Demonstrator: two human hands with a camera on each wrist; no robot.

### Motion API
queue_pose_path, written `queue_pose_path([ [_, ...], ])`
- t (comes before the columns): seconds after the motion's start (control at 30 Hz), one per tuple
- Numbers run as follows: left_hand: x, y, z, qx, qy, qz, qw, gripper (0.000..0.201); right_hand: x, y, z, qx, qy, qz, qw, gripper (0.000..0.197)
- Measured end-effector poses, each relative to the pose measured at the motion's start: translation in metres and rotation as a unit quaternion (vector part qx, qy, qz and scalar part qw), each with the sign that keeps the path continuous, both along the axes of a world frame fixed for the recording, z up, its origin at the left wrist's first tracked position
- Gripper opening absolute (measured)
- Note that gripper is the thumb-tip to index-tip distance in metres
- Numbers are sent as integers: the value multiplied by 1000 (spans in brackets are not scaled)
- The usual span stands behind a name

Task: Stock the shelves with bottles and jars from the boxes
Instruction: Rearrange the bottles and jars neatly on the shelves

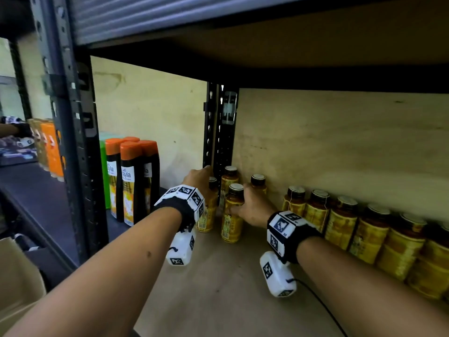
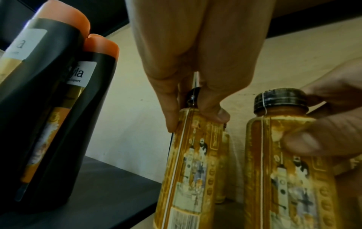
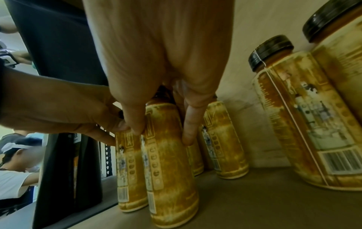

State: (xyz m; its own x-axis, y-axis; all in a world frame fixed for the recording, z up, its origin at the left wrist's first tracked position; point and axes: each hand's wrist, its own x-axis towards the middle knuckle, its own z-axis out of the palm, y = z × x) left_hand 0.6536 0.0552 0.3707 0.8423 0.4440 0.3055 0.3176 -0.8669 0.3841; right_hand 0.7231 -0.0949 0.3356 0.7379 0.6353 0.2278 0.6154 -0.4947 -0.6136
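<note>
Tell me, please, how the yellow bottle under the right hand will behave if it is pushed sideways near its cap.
The yellow bottle is tall and narrow on a small base, so it would probably tip rather than slide. Its label looks smooth, perhaps slippery. The right hand grips it near the top; neighbouring bottles stand close and might be knocked.

Another person in a white shirt (image 3: 13, 182) is being seen at the left, beyond the shelving. A cardboard box flap (image 1: 17, 276) is lying low at the left edge.
</note>
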Motion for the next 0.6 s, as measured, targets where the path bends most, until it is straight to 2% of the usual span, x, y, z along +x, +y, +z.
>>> queue_pose_path([
  [0.23,5,4,-2,-13,7,5,1000,47,0,1,0,-20,-20,-16,999,73],
  [0.4,7,4,-5,-7,-7,9,1000,44,-1,3,2,-37,-51,-24,998,53],
  [0.6,8,5,-5,12,-7,11,1000,44,-8,-1,7,-26,-54,-17,998,48],
])
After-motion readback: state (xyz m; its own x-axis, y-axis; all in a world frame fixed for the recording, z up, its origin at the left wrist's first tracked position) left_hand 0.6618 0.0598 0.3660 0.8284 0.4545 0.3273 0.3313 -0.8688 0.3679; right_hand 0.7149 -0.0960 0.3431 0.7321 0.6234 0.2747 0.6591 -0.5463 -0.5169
